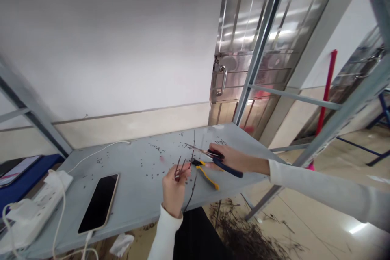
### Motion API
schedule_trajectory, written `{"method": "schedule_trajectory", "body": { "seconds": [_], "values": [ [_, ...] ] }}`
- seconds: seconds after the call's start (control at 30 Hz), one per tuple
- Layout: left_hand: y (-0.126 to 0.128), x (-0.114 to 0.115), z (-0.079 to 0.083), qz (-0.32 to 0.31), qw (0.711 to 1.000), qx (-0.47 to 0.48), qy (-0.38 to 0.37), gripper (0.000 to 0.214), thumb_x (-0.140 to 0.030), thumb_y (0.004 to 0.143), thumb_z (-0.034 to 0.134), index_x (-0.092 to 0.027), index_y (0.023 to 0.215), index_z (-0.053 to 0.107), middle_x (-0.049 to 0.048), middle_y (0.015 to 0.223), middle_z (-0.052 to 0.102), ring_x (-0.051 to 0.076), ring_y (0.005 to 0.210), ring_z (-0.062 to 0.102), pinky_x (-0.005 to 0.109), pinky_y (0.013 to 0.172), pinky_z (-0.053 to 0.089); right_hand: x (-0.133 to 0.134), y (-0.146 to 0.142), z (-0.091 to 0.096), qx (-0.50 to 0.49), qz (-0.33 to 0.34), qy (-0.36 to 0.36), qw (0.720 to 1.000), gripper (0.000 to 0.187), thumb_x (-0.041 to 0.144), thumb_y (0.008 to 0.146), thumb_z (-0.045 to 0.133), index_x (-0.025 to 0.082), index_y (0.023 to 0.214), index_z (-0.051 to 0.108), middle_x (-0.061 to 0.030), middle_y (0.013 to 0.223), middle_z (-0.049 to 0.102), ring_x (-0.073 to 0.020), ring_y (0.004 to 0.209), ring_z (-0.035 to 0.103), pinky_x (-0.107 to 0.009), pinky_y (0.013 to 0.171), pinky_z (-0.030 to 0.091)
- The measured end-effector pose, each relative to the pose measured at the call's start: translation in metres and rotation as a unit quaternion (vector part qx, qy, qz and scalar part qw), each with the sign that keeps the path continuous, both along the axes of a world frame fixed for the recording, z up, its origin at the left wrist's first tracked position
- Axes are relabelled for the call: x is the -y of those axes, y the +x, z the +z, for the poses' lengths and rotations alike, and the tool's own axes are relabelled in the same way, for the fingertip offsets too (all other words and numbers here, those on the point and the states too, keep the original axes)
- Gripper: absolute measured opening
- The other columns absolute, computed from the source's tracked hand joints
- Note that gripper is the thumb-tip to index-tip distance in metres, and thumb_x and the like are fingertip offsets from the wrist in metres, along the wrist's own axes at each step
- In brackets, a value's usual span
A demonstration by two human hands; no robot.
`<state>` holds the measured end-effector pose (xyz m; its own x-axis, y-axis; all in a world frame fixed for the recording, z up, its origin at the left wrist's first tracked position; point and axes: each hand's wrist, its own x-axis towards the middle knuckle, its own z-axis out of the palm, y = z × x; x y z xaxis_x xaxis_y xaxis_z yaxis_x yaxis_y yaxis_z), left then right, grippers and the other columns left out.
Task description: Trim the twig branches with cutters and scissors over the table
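My left hand [173, 191] is closed around a thin dark twig [193, 158] and a few short stems that stick up from my fingers. My right hand [231, 158] grips a pair of cutters with blue and yellow handles [210, 170]; their jaws sit at the twig, just right of my left fingertips. Both hands hover over the front edge of the grey metal shelf [143, 170]. White sleeves cover both forearms.
A black phone [99, 202] lies face up on the shelf. A white power strip [36, 207] with cables sits at the left. Small cut bits dot the shelf. A pile of cut twigs [243, 235] lies on the floor below. Metal uprights [258, 48] frame the shelf.
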<state>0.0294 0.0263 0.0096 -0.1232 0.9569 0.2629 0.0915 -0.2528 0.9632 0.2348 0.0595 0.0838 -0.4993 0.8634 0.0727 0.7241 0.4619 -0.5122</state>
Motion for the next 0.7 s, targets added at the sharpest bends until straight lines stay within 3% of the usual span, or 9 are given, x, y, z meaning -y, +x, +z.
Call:
{"method": "schedule_trajectory", "body": {
  "seconds": [0.2, 0.3, 0.57, 0.7],
  "values": [
    [-0.007, -0.001, 0.004, -0.017, 0.999, 0.029, -0.014, 0.013, -0.025, 0.068, 0.065, -0.014, 0.075, 0.069, 0.0016, 0.057, 0.067, 0.015, 0.051, 0.058, 0.025, 0.054, 0.047, -0.005, -0.003, -0.010, -0.010, -0.032, 0.026, 0.999, 0.040, 0.050, 0.068, 0.063, 0.021, 0.063, 0.036, 0.0068, 0.053, 0.040, -0.0090, 0.051, 0.036, -0.021, 0.048, 0.026],
    [-0.010, -0.001, 0.004, -0.018, 0.999, 0.031, -0.022, 0.015, -0.025, 0.069, 0.064, -0.014, 0.077, 0.069, 0.0024, 0.060, 0.068, 0.014, 0.051, 0.058, 0.026, 0.055, 0.048, -0.006, 0.000, -0.015, -0.018, -0.043, 0.015, 0.999, 0.042, 0.050, 0.067, 0.063, 0.021, 0.060, 0.035, 0.0072, 0.051, 0.037, -0.0084, 0.049, 0.033, -0.021, 0.046, 0.023],
    [-0.014, -0.002, 0.006, 0.017, 0.999, 0.016, -0.024, 0.017, -0.026, 0.070, 0.064, -0.014, 0.081, 0.069, 0.0031, 0.063, 0.068, 0.013, 0.052, 0.057, 0.025, 0.054, 0.048, 0.008, 0.022, -0.024, -0.023, -0.014, -0.055, 0.998, 0.038, 0.052, 0.072, 0.058, 0.021, 0.077, 0.037, 0.0053, 0.063, 0.044, -0.0109, 0.057, 0.039, -0.023, 0.052, 0.031],
    [-0.018, -0.003, 0.009, 0.036, 0.999, 0.024, -0.025, 0.017, -0.028, 0.069, 0.065, -0.015, 0.080, 0.069, 0.0051, 0.072, 0.070, 0.013, 0.053, 0.058, 0.024, 0.051, 0.049, 0.015, 0.048, -0.048, -0.019, -0.019, -0.051, 0.998, 0.030, 0.047, 0.078, 0.051, 0.022, 0.084, 0.034, 0.0027, 0.071, 0.050, -0.0132, 0.061, 0.046, -0.025, 0.058, 0.038]
  ]
}}
